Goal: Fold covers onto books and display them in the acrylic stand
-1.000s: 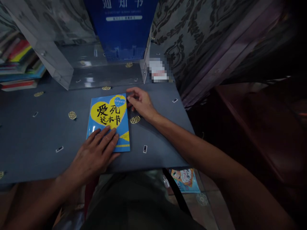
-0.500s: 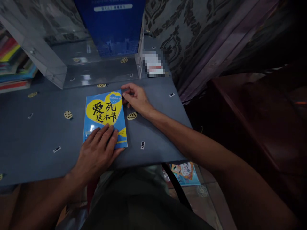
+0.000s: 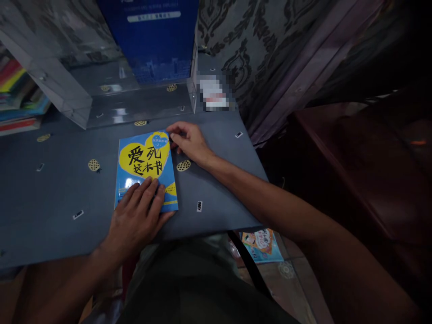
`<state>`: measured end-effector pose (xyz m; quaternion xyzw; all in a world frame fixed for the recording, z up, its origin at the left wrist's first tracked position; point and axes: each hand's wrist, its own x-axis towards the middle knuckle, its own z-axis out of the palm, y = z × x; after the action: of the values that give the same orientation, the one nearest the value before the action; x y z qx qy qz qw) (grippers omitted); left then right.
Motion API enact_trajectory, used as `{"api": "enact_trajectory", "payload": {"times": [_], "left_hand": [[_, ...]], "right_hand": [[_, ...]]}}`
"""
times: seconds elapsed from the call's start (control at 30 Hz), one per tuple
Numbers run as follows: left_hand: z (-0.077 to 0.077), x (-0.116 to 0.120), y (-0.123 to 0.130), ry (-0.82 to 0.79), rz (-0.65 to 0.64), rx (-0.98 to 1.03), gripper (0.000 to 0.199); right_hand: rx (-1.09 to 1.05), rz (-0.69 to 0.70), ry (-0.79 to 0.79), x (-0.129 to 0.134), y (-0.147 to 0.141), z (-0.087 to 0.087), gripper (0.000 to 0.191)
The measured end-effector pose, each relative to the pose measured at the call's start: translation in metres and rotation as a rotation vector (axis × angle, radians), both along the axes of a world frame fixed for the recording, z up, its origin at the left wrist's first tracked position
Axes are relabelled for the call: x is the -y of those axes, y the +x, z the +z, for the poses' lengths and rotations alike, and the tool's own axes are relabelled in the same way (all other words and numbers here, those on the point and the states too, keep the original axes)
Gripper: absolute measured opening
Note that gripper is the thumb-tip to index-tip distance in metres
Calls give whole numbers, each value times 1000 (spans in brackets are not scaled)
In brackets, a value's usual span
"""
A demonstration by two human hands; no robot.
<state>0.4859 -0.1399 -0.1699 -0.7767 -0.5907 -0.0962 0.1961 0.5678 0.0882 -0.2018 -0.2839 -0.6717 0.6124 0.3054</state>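
A blue book [image 3: 123, 148] with a yellow heart and black Chinese characters on its cover lies closed on the grey patterned tablecloth. My left hand [image 3: 140, 204] rests flat across the lower part of the cover, fingers stretched out and thumb at the bottom edge. At the book's upper right corner, my right hand [image 3: 189, 139] has its fingers bent, with thumb and index finger pinching at the corner. The undersides of its fingertips are partly hidden.
Behind the book stands a clear acrylic shelf [image 3: 76, 105] with a tall blue folder or box [image 3: 162, 49]. Stacked books [image 3: 22, 103] are at the left. A blurred-out item [image 3: 214, 92] lies near the patterned curtain. Below the table's edge is another colourful book [image 3: 261, 245].
My right hand has drawn slightly left, its fingertips closing in on the book's upper corner. The left hand stays on the cover. The whole view has shifted a little.
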Motion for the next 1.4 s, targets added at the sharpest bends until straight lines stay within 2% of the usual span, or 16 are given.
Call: {"api": "enact_trajectory", "payload": {"times": [0.1, 0.2, 0.3, 0.37, 0.43, 0.57, 0.73, 0.8, 0.87, 0.93, 0.97, 1.03, 1.1, 1.2, 1.4], "left_hand": [[6, 2, -3, -36, -1, 53, 41], [14, -4, -20, -119, 35, 195, 33], [18, -21, -52, -105, 196, 318, 36], [17, -35, -76, -52, 341, 383, 47], [15, -49, -94, -93, 441, 521, 59], [13, -66, -107, -185, 493, 930, 66], [15, -72, -110, -8, 457, 1655, 43], [17, -73, -111, 5, 459, 1941, 34], [19, -73, -110, -115, 490, 2156, 25], [20, -72, -103, -314, 532, 2294, 23], [21, -72, -99, -391, 553, 2335, 26], [22, -71, -90, -436, 587, 2376, 31], [24, -70, -84, -382, 602, 2389, 30], [24, -69, -82, -317, 596, 2406, 28], [15, -67, -94, -250, 545, 2394, 28]], "right_hand": [[1, 7, -7, 1, 1, 2, 9], [-18, 20, -10, 1, 3, 2, 9], [-31, 12, -10, 1, 3, 1, 10], [-32, 1, -7, 1, 3, 0, 11], [-39, -8, -9, 2, 3, -1, 11], [-69, -28, -13, 5, 3, -3, 20], [-129, -74, -22, 8, 3, -3, 21], [-158, -67, -50, 10, 3, -1, 23], [-176, -70, -75, 12, 4, 1, 27], [-185, -86, -94, 14, 4, 1, 32], [-188, -95, -102, 14, 4, 1, 34], [-195, -118, -124, 13, 5, 0, 39], [-200, -128, -152, 13, 5, 1, 40], [-197, -71, -235, 19, 5, 5, 38], [-223, 78, -646, 56, 4, 15, 37]]}}
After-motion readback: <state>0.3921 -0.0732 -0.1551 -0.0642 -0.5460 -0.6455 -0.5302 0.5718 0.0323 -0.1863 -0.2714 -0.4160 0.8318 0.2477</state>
